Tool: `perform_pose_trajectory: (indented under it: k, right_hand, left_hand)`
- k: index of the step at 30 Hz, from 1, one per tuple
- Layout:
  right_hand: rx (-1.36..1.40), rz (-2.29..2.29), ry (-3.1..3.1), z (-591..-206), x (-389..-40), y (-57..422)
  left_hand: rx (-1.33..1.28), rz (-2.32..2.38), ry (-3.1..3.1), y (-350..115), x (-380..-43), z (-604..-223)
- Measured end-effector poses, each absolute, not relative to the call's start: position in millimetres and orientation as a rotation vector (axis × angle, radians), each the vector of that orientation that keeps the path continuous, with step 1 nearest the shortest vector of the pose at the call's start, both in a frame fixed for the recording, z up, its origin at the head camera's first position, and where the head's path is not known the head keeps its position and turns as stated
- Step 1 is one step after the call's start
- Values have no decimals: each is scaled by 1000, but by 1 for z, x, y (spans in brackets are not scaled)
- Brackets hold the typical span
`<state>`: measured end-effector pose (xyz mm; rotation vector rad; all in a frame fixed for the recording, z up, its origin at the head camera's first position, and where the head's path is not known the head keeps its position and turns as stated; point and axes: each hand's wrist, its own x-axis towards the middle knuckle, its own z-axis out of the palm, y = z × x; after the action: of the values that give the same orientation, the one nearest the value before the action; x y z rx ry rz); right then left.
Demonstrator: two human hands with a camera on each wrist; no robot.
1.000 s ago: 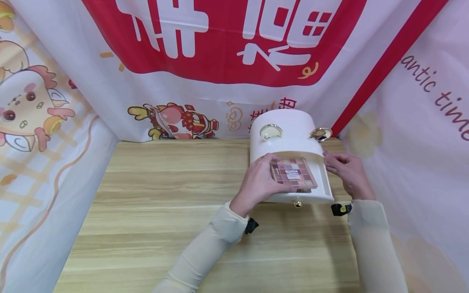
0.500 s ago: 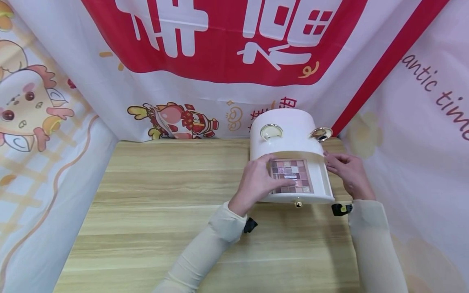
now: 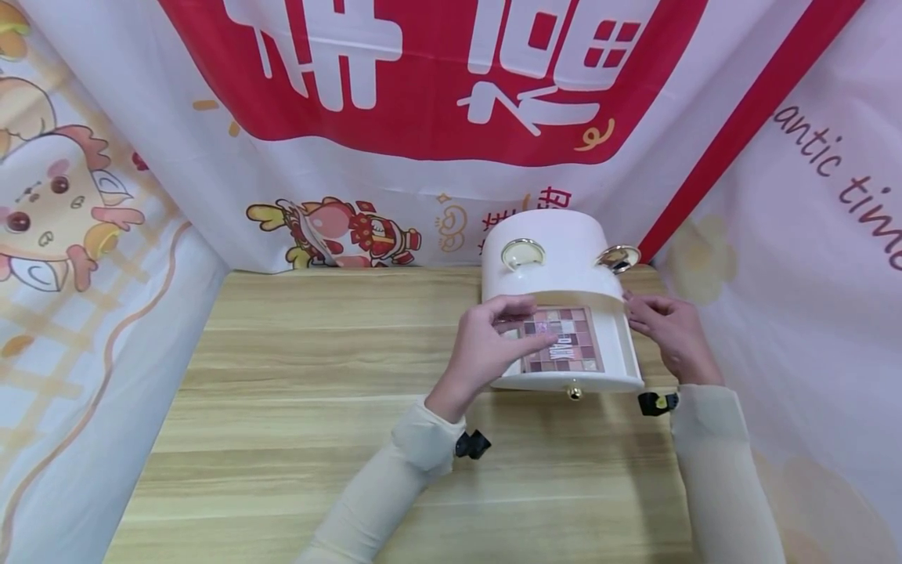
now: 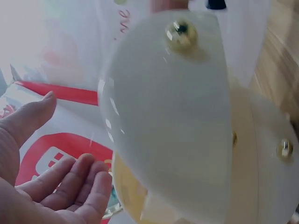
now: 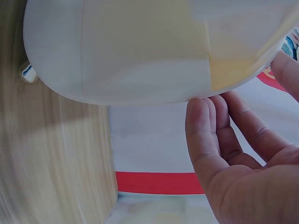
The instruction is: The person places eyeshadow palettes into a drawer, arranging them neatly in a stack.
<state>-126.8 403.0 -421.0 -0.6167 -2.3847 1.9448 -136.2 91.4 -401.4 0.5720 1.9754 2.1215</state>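
Observation:
A white rounded storage box (image 3: pixel 546 235) stands on the table with its upper drawer (image 3: pixel 622 352) pulled out. Inside that drawer an eyeshadow palette (image 3: pixel 574 338) lies flat, its grid of pink and brown squares facing up. My left hand (image 3: pixel 486 333) hovers over the palette's left part, thumb stretched across it and nothing gripped. In the left wrist view the left hand (image 4: pixel 60 182) has thumb and fingers apart beside the drawer's front. Fingertips of my right hand (image 3: pixel 669 333) touch the box's right side; the right wrist view shows these fingers (image 5: pixel 198 121) against its white wall.
Two gold-rimmed round ears (image 3: pixel 523 254) stick up from the box top. A gold knob (image 3: pixel 574 393) juts from the drawer front; a lower knob (image 4: pixel 285 148) shows in the left wrist view. Printed cloth (image 3: pixel 437 149) hangs behind the wooden table (image 3: pixel 317 376).
The palette has gone from tilted in my left hand to flat in the drawer. The left hand has let go and drawn slightly left. My right hand has stayed in place.

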Motion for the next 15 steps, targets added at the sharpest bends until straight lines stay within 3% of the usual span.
perform_pose_trajectory:
  k: [15]
  right_hand:
    - [-609,1940,-2375,-421,-125,402]
  left_hand:
    - [431,2194,1230,88,-104,-386]
